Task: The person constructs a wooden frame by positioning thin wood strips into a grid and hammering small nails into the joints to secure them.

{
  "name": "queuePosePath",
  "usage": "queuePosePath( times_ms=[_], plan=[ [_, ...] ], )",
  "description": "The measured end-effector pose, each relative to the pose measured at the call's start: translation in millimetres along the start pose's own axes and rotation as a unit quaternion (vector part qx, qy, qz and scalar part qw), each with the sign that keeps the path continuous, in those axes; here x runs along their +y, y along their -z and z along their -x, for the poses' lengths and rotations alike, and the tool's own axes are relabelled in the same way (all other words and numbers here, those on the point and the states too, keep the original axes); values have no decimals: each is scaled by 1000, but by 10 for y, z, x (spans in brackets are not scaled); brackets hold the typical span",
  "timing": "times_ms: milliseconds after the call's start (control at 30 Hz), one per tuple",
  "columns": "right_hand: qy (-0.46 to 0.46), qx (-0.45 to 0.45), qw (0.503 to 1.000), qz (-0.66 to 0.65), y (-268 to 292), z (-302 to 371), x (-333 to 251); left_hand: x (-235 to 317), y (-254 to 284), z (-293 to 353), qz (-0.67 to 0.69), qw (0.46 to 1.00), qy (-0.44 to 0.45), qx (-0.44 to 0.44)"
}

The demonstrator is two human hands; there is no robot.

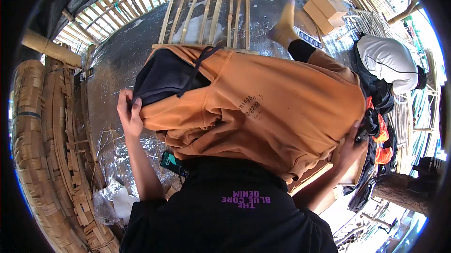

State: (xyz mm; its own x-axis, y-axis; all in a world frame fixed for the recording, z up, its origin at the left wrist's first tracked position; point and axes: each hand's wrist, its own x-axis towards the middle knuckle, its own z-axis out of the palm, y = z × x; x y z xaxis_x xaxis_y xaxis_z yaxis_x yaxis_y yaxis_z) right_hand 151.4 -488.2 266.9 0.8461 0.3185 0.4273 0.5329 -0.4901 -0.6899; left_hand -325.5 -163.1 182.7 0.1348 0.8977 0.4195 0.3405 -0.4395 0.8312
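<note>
- Silver foil surface (117,65), ringed by bamboo lattice (206,15), is filling the upper frame.
- Orange hoodie (263,112) is spreading across centre frame.
- Left hand (129,114) is pinching its hood edge, centre left.
- Right hand (351,147) is gripping its hem, centre right.

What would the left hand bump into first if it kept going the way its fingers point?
The left hand grips the orange hoodie at its dark hood; its fingers point up, so likely the hood first, though depth is unclear.
</note>
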Motion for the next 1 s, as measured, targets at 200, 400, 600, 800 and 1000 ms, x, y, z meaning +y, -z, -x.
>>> queuePosePath(
  times_ms=[200,400,600,800,1000],
  plan=[
    [56,-80,995,-2,-857,-353,495,-333,-169,-22,-135,976,14,-169],
    [12,-192,978,76,-1874,-453,789,-1282,-63,206,-379,879,168,-236],
    [-103,-261,959,41,-2140,-409,1203,-223,-1409,-1241,-358,885,69,-289],
    [-146,-281,948,23,-2238,-364,1260,-1278,-3150,-1622,-409,820,-103,-386],
    [-147,-214,965,-34,-2277,-255,1309,-1536,-3597,-1668,-425,862,3,-275]
  ],
)
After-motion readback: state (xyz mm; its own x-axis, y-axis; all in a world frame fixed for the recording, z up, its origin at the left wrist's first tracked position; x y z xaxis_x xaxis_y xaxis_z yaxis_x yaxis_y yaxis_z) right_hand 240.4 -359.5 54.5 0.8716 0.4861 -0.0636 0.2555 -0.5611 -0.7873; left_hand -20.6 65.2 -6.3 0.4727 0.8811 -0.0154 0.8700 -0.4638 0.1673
